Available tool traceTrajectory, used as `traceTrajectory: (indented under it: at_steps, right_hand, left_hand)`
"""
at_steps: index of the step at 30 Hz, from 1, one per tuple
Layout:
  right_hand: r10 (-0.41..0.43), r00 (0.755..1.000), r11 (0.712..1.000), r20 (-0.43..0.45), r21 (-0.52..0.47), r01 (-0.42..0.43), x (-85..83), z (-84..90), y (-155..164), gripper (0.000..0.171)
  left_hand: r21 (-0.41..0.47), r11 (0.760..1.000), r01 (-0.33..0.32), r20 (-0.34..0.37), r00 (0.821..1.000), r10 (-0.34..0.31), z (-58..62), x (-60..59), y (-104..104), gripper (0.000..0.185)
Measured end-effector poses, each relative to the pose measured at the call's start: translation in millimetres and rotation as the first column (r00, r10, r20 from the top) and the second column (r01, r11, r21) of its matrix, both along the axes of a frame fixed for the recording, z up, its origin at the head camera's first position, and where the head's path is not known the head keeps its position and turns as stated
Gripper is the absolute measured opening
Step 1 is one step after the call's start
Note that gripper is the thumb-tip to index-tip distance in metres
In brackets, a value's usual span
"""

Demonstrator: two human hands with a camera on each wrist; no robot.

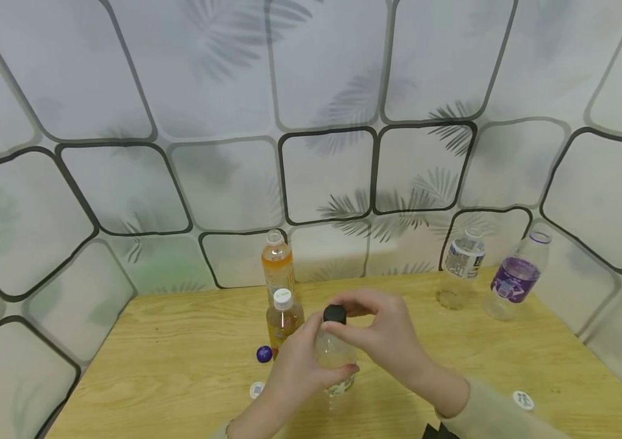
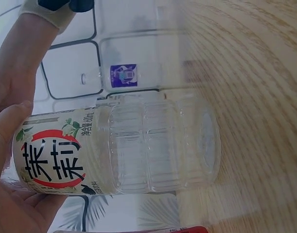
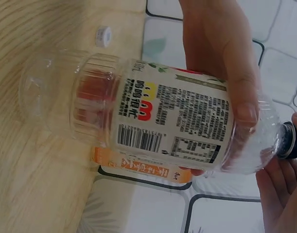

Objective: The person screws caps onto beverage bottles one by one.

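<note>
My left hand (image 1: 299, 364) grips a clear plastic bottle (image 1: 335, 350) round its labelled upper body. The cream label (image 2: 56, 155) carries large dark characters in a red ring, and its back (image 3: 175, 119) shows a barcode. No drink shows through the clear lower part. At the bottle's mouth sits a black cap (image 1: 335, 313), which my right hand (image 1: 385, 324) pinches between thumb and fingers. Close by my left hand stands a bottle of amber drink with a white cap (image 1: 283, 299). Behind that one is an uncapped bottle of orange drink (image 1: 277, 259).
Two clear uncapped bottles stand at the back right, one with a white label (image 1: 463, 259), one with a purple label (image 1: 515, 279). On the wooden table (image 1: 179, 341) lie a purple cap (image 1: 264, 353), a white cap (image 1: 257, 389) and another white cap (image 1: 523, 400). Patterned walls enclose the table's back and sides.
</note>
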State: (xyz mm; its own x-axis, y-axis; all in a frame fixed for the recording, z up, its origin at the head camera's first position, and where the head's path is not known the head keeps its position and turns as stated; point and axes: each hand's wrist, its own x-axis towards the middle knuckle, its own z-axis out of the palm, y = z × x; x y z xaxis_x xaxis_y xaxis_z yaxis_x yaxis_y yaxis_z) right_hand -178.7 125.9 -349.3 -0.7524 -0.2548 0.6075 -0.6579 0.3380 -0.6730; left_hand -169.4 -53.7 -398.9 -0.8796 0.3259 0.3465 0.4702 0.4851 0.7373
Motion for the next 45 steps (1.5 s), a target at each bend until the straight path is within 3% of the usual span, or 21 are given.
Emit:
traceTrajectory:
  at_steps: [3,5,9,12,17,27,30,32,35,38,41,43,45]
  right_hand:
    - [0.066,0.997,0.998,0.049,0.0,-0.066,-4.2,1.2,3,0.026]
    - [0.163,0.984,0.986,0.077,0.002,-0.164,-9.5,1.8,7,0.026]
    - [0.374,0.919,0.927,0.124,-0.027,-0.373,-19.3,-1.0,14,0.027]
    - [0.43,0.889,0.903,0.158,-0.066,-0.425,-21.8,-3.0,15,0.027]
    - [0.373,0.908,0.927,0.192,-0.119,-0.356,-17.8,-3.6,11,0.024]
    - [0.145,0.961,0.975,0.235,-0.197,-0.099,-7.1,-8.1,-7,0.019]
    - [0.151,0.958,0.977,0.243,-0.184,-0.108,-8.4,-8.7,-5,0.02]
    - [0.215,0.946,0.969,0.244,-0.174,-0.176,-11.0,-8.7,-1,0.023]
    - [0.384,0.895,0.921,0.229,-0.158,-0.355,-17.0,-6.8,9,0.029]
    - [0.571,0.79,0.821,0.226,-0.148,-0.551,-24.8,-1.9,17,0.034]
    - [0.669,0.687,0.738,0.284,-0.145,-0.659,-32.1,4.8,25,0.038]
    - [0.69,0.647,0.713,0.326,-0.149,-0.685,-35.6,8.0,29,0.039]
    - [0.686,0.633,0.712,0.359,-0.15,-0.686,-37.2,9.5,31,0.04]
  left_hand:
    - [-0.002,1.0,0.002,-0.002,1.0,-0.002,-0.5,-0.3,0,0.076]
    - [-0.004,1.0,0.007,-0.008,1.0,-0.007,-0.8,-0.9,0,0.078]
    - [-0.002,1.0,0.017,-0.031,0.999,-0.017,-1.0,-1.3,0,0.085]
    - [-0.002,1.0,0.022,-0.034,0.999,-0.022,-0.8,-1.1,0,0.088]
    - [0.004,1.0,0.029,-0.002,1.0,-0.029,-1.0,-0.9,1,0.084]
    - [0.016,1.0,0.003,-0.003,1.0,-0.003,-1.6,0.1,1,0.073]
    - [0.003,1.0,-0.009,-0.001,1.0,0.009,-2.0,0.2,0,0.074]
    - [-0.007,1.0,-0.012,0.001,1.0,0.012,-2.4,0.2,0,0.077]
    - [-0.016,1.0,-0.007,-0.012,1.0,0.006,-2.8,0.1,0,0.084]
    - [-0.024,1.0,-0.004,-0.035,0.999,0.003,-2.9,-0.9,-1,0.089]
    - [-0.023,1.0,0.0,-0.038,0.999,-0.001,-2.7,-1.5,-1,0.09]
    - [-0.019,1.0,0.002,-0.029,1.0,-0.002,-2.8,-1.8,0,0.09]
    - [-0.011,1.0,0.003,-0.018,1.0,-0.003,-2.9,-1.8,0,0.089]
